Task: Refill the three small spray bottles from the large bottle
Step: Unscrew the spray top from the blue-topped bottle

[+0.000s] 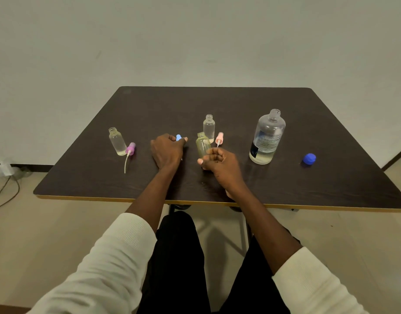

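Left of the large bottle (267, 138), a small yellowish bottle (202, 145) is held in the right grip (219, 164); a blue spray cap (178, 137) is clasped by the left grip (167, 151).

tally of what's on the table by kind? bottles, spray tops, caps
Small spray bottles: 3, all uncapped: left bottle, back bottle, yellowish bottle held by the right hand
Large bottle: 1, open
Spray tops: 3: purple, pink, blue in the left hand
Blue cap: 1
Total: 8
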A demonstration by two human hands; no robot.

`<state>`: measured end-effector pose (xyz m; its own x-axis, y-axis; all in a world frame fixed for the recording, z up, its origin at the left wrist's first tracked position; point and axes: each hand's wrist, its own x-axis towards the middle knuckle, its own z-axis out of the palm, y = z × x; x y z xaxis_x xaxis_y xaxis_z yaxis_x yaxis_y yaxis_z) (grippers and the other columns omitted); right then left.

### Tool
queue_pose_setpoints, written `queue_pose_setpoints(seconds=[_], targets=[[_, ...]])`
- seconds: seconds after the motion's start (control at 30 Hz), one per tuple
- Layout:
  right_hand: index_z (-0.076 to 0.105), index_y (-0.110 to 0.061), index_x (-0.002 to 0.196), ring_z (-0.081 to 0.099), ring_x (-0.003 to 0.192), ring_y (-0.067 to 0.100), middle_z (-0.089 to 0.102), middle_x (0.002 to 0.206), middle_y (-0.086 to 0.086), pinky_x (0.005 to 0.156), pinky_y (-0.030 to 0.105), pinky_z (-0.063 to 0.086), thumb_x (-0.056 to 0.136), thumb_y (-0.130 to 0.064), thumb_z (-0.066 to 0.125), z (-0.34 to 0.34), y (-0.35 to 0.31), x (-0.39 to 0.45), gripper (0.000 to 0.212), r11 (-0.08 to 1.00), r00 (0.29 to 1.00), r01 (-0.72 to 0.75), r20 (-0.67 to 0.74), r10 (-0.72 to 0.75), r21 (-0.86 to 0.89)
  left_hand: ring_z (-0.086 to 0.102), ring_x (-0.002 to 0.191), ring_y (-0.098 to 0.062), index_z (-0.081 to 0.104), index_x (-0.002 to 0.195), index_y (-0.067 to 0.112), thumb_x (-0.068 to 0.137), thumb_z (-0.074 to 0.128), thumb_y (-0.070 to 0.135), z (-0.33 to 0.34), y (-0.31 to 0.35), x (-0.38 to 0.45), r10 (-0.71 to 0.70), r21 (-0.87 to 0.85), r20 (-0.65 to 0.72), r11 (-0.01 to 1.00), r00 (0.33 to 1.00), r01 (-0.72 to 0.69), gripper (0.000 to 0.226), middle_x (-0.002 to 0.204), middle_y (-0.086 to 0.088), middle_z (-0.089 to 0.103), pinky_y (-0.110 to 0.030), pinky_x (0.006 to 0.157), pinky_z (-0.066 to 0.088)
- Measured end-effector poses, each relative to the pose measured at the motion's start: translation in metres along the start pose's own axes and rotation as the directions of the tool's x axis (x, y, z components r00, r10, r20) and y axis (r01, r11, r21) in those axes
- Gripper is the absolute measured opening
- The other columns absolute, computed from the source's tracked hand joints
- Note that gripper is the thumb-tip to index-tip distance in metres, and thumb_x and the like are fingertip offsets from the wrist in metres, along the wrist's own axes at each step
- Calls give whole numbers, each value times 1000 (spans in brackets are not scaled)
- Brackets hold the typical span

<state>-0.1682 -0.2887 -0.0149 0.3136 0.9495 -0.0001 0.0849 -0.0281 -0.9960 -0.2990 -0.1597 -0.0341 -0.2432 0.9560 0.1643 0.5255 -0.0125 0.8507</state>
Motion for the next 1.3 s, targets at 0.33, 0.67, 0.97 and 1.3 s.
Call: queue_pose_setpoints(seconds=[0.33, 0.67, 0.97, 1.3], targets=[[66, -16, 100, 69, 91, 29, 72, 93, 10, 86, 47, 57, 78, -16, 79, 0, 0, 0, 26, 1000, 1000, 3, 9, -3, 16, 65, 81, -20, 62, 67, 22, 75, 80, 56, -1, 2, -3, 0, -2, -28, 1000, 1000, 0, 40, 69, 4, 65, -47, 89, 54], [67, -18, 101, 69, 93, 26, 73, 92, 6, 88, 47, 57, 77, -19, 80, -1, 1, -1, 27, 1000, 1000, 14, 0, -14, 10, 64, 90, -23, 57, 68, 25, 78, 80, 53, -7, 4, -9, -2, -82, -41, 997, 999, -2, 38, 79, -1, 68, -34, 93, 45], [66, -17, 104, 69, 93, 23, 72, 94, 5, 88, 45, 57, 78, -18, 79, -1, 1, -2, 29, 1000, 1000, 9, 3, -9, 0, 65, 84, -25, 61, 70, 22, 68, 73, 67, -8, -3, -6, -10, -104, -59, 995, 998, 4, 46, 76, -2, 65, -48, 80, 57], [66, -18, 103, 69, 93, 25, 72, 94, 6, 89, 46, 56, 77, -20, 80, -2, 2, -3, 29, 1000, 1000, 21, 1, -21, 0, 65, 89, -26, 61, 76, 20, 76, 80, 54, -10, 2, -9, -16, -100, -69, 995, 997, 10, 39, 85, -6, 67, -47, 80, 58]])
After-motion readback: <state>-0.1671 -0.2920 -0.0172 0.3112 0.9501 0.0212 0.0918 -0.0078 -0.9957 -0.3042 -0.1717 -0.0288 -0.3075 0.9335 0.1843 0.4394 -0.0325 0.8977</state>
